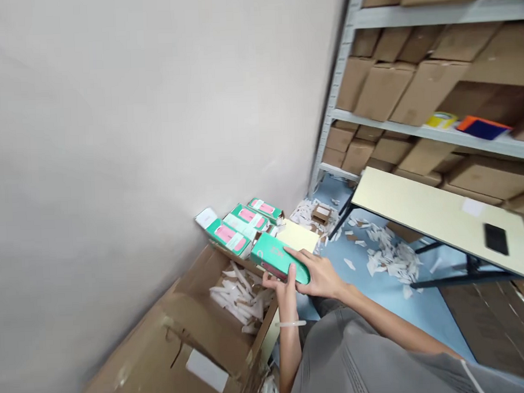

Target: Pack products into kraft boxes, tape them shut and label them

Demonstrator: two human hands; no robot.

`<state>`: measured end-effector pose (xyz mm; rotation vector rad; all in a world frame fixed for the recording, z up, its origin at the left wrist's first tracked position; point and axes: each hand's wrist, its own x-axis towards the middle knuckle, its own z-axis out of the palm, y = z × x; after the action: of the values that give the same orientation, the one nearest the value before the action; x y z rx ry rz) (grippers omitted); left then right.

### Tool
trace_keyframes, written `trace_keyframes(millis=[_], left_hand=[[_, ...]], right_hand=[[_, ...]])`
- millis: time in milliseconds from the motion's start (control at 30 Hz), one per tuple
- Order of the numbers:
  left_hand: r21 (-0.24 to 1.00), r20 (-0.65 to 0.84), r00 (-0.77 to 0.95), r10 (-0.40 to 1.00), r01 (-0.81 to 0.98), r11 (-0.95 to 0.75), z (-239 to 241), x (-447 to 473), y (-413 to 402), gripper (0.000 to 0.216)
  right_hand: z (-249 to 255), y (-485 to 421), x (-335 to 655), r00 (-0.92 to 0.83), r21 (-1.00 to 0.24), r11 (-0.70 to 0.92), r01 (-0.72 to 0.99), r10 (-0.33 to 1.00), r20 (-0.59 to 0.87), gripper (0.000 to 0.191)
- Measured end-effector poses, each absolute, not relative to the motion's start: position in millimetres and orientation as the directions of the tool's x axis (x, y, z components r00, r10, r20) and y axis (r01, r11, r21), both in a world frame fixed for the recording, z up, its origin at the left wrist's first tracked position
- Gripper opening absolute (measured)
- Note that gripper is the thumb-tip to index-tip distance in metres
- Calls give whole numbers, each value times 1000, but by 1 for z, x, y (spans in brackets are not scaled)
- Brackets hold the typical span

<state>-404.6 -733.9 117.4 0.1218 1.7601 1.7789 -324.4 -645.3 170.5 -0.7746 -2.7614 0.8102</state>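
Observation:
A green carton (pixel 271 251) with a rounded end is held between my two hands, a little in front of my body. My left hand (pixel 286 289), with a pale bracelet at the wrist, grips its near lower side, thumb up along the edge. Across the top and right end lie the closed fingers of my right hand (pixel 318 271). Just beyond are more green and pink cartons: one with a raised white flap (pixel 229 234), another behind it (pixel 251 218) and a third farther back (pixel 265 208). They rest by a pale yellow tabletop (pixel 299 235).
A large open cardboard box (pixel 193 315) with white paper pieces (pixel 240 296) stands at my left, against the wall. Paper scraps (pixel 388 252) litter the blue floor. To the right are a low table (pixel 436 212) with a black phone-like slab (pixel 495 238), and shelves (pixel 415 126) of brown boxes.

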Motion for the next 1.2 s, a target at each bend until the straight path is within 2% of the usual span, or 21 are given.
trace_keyframes(millis=[167, 533, 700, 800, 933, 1033, 1200], left_hand=[[919, -387, -775, 500, -365, 146, 121, -382, -716, 72], [872, -474, -761, 443, -476, 115, 132, -283, -634, 72], [843, -496, -675, 546, -524, 118, 126, -204, -569, 63], [814, -515, -589, 623, -563, 142, 122, -156, -531, 67], [742, -616, -478, 626, -618, 259, 119, -110, -487, 71], [740, -621, -412, 666, -589, 325, 114, -92, -456, 65], [762, -599, -326, 732, -512, 396, 91, -77, -394, 55]], right_hand=[[179, -631, -291, -839, -474, 738, 480, 545, -1, 94], [166, -562, -185, -816, -472, 717, 513, 578, -9, 99], [164, -503, -97, -756, -461, 662, 591, 654, -28, 97], [162, -473, -42, -696, -455, 604, 654, 716, -50, 97], [153, -444, 13, -609, -496, 510, 703, 792, -49, 103], [140, -426, 35, -524, -563, 423, 710, 852, -21, 105], [109, -392, 50, -321, -654, 293, 697, 944, 80, 94]])
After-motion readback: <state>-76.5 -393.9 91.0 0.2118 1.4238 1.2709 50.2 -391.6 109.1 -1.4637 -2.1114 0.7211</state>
